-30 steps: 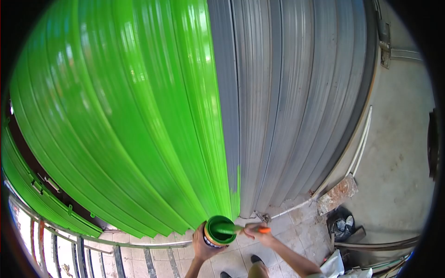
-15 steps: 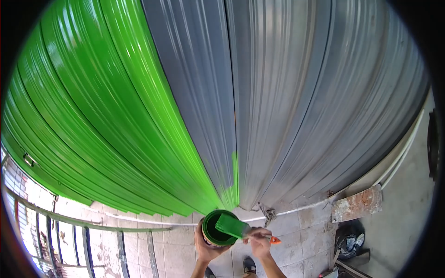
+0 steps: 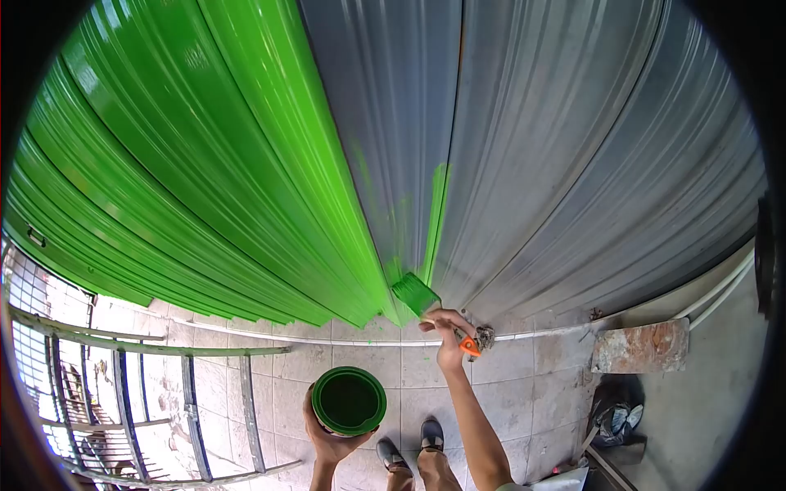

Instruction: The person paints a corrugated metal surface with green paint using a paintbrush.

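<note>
1. Down at six o'clock, leaning towards seven, the left hand (image 3: 327,442) had its grip curled round the side of the round, green-rimmed paint can (image 3: 350,401), whose open mouth faced up at the camera, dark green inside!
2. Over to the right hand (image 3: 449,335), just below centre at about five o'clock: its grip was closed on the wide flat paintbrush with green-coated bristles and an orange-ended handle (image 3: 416,295).
3. And there were the bristles, pointing towards ten o'clock, against the lower end of the grey ribbed metal panelling (image 3: 532,164), right beside the glossy green ribbed panelling (image 3: 205,164)!
4. What a split: green filled the side from nine to eleven o'clock, grey swept from twelve round to three, and a narrow bright-green paint strip (image 3: 438,213) ran up the grey just above the brush, with fainter green streaks to its left.
5. Below lay the pale tiled floor (image 3: 491,393), with two dark shoes (image 3: 431,434) near six o'clock, to the right of the can.
6. Out at four o'clock sat the rust-stained rectangular slab (image 3: 641,345), with the black plastic bag (image 3: 618,413) just below it; at eight o'clock stood the dark-barred metal railing (image 3: 188,409).
</note>
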The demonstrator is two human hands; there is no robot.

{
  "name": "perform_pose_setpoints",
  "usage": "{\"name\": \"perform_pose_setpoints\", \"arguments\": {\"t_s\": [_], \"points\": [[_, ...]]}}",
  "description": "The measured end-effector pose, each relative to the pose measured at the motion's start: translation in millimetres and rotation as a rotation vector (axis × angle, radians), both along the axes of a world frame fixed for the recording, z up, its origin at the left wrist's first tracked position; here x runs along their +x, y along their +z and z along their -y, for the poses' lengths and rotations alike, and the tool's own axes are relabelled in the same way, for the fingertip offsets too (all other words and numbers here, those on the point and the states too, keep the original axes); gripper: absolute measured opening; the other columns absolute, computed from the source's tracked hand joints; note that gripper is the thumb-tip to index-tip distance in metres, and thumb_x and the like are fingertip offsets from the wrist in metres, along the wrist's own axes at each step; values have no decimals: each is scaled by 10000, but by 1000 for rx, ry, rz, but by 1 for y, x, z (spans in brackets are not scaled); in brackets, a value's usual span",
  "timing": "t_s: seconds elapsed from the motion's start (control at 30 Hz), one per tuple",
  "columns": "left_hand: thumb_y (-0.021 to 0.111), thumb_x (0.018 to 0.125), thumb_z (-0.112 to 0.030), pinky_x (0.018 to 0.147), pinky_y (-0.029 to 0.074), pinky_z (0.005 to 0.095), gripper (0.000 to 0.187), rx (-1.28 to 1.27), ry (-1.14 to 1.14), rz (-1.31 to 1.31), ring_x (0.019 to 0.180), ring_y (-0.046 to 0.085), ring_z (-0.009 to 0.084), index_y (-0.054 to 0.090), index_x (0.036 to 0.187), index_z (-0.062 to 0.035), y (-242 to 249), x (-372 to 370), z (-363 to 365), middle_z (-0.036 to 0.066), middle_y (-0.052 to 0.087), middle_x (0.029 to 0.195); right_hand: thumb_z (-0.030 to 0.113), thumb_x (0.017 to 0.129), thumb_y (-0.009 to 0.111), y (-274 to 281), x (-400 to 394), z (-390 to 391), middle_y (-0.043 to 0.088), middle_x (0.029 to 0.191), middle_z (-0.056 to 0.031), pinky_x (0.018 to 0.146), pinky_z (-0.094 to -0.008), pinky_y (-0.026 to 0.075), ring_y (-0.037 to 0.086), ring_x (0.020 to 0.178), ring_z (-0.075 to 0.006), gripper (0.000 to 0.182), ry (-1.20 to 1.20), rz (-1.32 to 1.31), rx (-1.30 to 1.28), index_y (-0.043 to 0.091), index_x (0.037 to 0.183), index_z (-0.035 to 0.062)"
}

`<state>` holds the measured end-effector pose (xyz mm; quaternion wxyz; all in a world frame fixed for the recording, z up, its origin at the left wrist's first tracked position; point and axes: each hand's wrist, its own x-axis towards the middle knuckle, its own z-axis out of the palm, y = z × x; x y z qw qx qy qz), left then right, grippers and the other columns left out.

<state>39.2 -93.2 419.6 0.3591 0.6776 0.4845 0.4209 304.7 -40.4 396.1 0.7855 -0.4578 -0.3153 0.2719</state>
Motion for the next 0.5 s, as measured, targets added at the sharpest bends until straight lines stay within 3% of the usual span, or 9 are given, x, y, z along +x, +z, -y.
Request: {"name": "perform_pose_setpoints", "arguments": {"t_s": [0.17, 0.27, 0.37, 0.5], "points": [[935, 477, -312, 960, 436, 432, 1173, -2, -37, -42, 1128, 553, 320, 273, 1384, 29, -7, -13, 9, 193, 522, 1240, 98, 800, 479, 76, -6, -16, 635, 789, -179, 584, -362, 554, 652, 617, -290, 236, -15, 91, 164, 600, 851, -97], [934, 482, -317, 961, 437, 435, 1178, 14, -67, -32, 1131, 551, 323, 264, 1385, 33, -10, -11, 8, 197, 514, 1248, 116, 785, 460, 108, 5, -33, 620, 813, -188, 575, -387, 549, 638, 611, -322, 245, -74, 133, 476, 573, 856, -90], [932, 485, -321, 967, 435, 437, 1189, 7, -89, 18, 1135, 547, 328, 246, 1388, 38, -13, -4, 8, 202, 502, 1261, 141, 782, 458, 86, 2, -40, 610, 840, -187, 560, -391, 538, 626, 608, -336, 259, -38, 121, 523, 555, 868, -83], [932, 483, -325, 976, 433, 436, 1202, -2, -112, -11, 1139, 543, 328, 230, 1385, 44, -23, -4, 14, 209, 487, 1273, 87, 803, 446, -38, -18, -27, 620, 760, -162, 556, -349, 529, 637, 600, -282, 227, -114, 85, 242, 586, 856, -84]]}}
